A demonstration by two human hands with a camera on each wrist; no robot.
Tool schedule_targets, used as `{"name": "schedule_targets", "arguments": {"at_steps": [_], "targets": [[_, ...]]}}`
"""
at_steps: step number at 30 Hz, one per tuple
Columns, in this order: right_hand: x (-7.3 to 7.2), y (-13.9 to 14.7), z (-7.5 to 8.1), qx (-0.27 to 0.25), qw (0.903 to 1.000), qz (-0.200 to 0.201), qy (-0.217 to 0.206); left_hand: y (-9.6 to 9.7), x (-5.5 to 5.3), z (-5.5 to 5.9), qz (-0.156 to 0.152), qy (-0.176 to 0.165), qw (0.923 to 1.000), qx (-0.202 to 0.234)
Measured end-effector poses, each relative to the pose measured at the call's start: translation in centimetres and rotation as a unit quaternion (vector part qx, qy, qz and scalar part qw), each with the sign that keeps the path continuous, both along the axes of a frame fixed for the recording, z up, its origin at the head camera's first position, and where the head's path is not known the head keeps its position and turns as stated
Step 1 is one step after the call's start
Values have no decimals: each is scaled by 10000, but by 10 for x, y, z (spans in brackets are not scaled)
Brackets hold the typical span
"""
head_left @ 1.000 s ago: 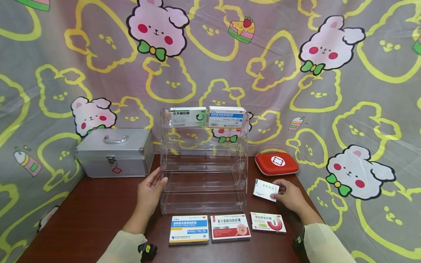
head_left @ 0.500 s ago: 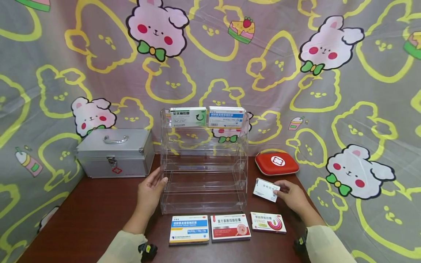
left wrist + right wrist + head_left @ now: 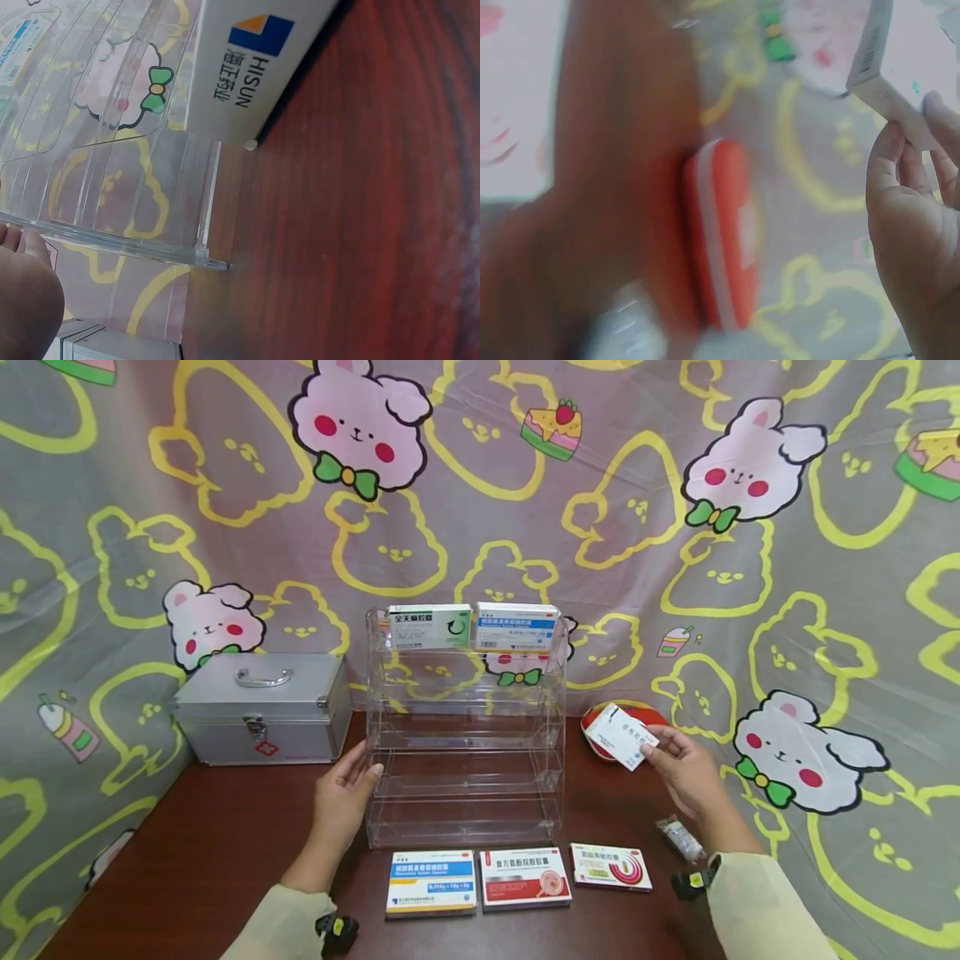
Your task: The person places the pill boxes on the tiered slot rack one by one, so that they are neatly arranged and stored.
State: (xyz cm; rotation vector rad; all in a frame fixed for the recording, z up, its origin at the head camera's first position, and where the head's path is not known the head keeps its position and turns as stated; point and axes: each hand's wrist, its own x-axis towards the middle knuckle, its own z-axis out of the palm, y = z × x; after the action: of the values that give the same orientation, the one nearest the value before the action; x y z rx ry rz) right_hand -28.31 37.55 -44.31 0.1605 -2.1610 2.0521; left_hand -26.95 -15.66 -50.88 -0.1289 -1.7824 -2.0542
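Observation:
My right hand (image 3: 686,768) pinches a small white medicine box (image 3: 621,737) by its right end, thumb in front, raised and tilted before the red case. In the right wrist view the fingers (image 3: 889,154) hold the box's (image 3: 907,67) lower edge. My left hand (image 3: 341,789) rests along the outer left side of a clear tiered display rack (image 3: 465,814), its fingertips right at the side panel. A green-and-white box (image 3: 429,627) and a blue-and-white box (image 3: 517,627) stand on the rack's top tier.
In front of the rack lie a blue-and-white box (image 3: 431,883), a red-and-white box (image 3: 525,878) and a smaller box with a pink swirl (image 3: 611,867). A small clear-wrapped packet (image 3: 681,839) lies by the right forearm. A silver case (image 3: 262,710) and red zip case (image 3: 592,739) stand behind.
My right hand has lifted the white box up and back, over the red case, tilting it. The wrapped packet has come into sight beneath the forearm. My left hand stays at the rack.

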Motion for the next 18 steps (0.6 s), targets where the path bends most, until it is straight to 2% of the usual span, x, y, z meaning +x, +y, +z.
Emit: {"name": "schedule_targets", "arguments": {"at_steps": [4,7,13,18], "targets": [[0,-17,36,-453,9974,321,452,0,1,1,10,8,10000,-72],[-2,-36,59,-383,9967,324,644,0,1,1,17,8,10000,-69],[-7,-83,90,667,9938,-258,847,-1,1,1,37,-44,10000,-59],[-13,-124,104,1005,9875,-487,1116,-1,2,2,53,-79,9999,-112]]}}
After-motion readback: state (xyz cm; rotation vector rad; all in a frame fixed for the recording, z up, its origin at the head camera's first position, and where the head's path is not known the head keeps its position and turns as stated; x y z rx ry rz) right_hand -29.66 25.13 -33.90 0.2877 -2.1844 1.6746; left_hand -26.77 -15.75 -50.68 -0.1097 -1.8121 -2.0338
